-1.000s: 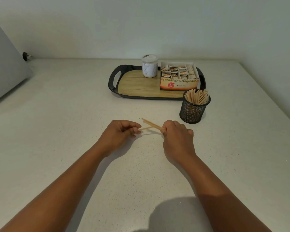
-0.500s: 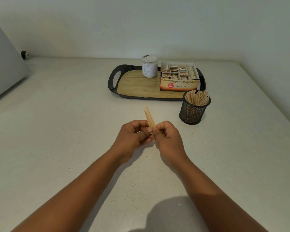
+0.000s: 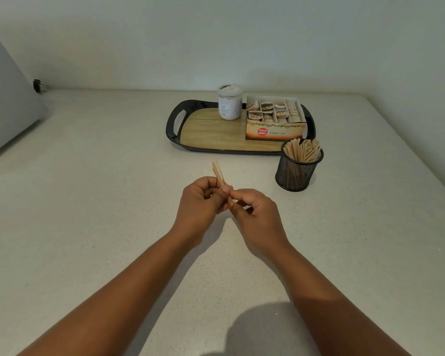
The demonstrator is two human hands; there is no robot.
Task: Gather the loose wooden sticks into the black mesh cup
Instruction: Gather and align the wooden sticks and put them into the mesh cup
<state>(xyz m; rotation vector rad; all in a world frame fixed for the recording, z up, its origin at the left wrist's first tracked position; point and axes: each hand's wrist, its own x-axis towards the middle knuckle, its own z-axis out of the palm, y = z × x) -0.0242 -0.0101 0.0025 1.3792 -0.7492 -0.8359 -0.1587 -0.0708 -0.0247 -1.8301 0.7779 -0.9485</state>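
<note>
Both hands, left hand [image 3: 199, 201] and right hand [image 3: 254, 214], pinch wooden sticks [image 3: 220, 176] mid-frame; light, stiff, slippery; grip mid-length, cup [image 3: 297, 170] right

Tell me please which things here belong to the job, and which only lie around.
Part of the job:
wooden sticks held in both hands
left hand
right hand
mesh cup, already full of sticks

Only lying around:
tray
jar
tea box
plug
</note>
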